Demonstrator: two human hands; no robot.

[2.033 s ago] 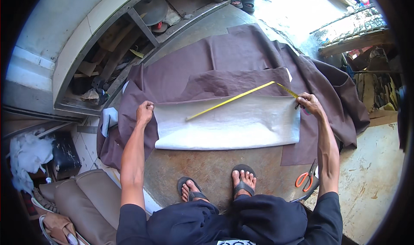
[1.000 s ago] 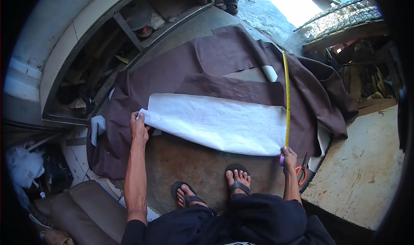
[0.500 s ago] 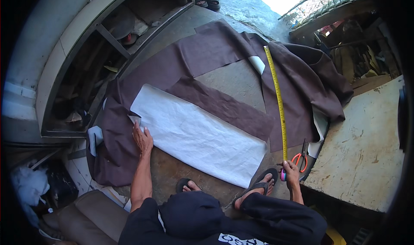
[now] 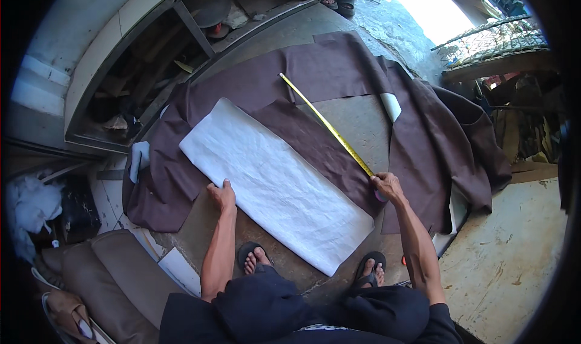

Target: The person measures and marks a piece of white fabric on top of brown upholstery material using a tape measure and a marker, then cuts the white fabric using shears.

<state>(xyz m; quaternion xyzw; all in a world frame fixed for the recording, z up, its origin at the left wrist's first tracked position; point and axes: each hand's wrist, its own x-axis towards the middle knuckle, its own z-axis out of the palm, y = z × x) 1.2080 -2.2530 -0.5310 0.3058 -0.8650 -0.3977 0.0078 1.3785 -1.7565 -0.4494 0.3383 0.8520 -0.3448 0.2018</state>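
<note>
A dark brown sheet of upholstery material (image 4: pixel 236 78) lies spread in a broad arc on the floor. In its middle, a long piece (image 4: pixel 272 186) rests with its pale, whitish backing upward. My left hand (image 4: pixel 223 197) is at the near left edge of this pale piece, thumb and fingers apart. My right hand (image 4: pixel 389 188) is closed around a tape measure, whose purple case shows only partly under the fingers. Its yellow blade (image 4: pixel 327 123) reaches out up and left, over the brown material and the gap of bare floor.
A pale worn board (image 4: pixel 502 253) stands at the right. Brown cushions (image 4: pixel 115 277) lie at the lower left, near white stuffing (image 4: pixel 36 208). A metal-framed cabinet (image 4: pixel 200 32) borders the far left. At the top, another person's feet (image 4: pixel 338 4) stand by the doorway.
My right hand has moved up and left with the tape measure, swinging its blade leftward. My left hand has moved from the folded corner along the pale piece's edge, and that corner now lies flat.
</note>
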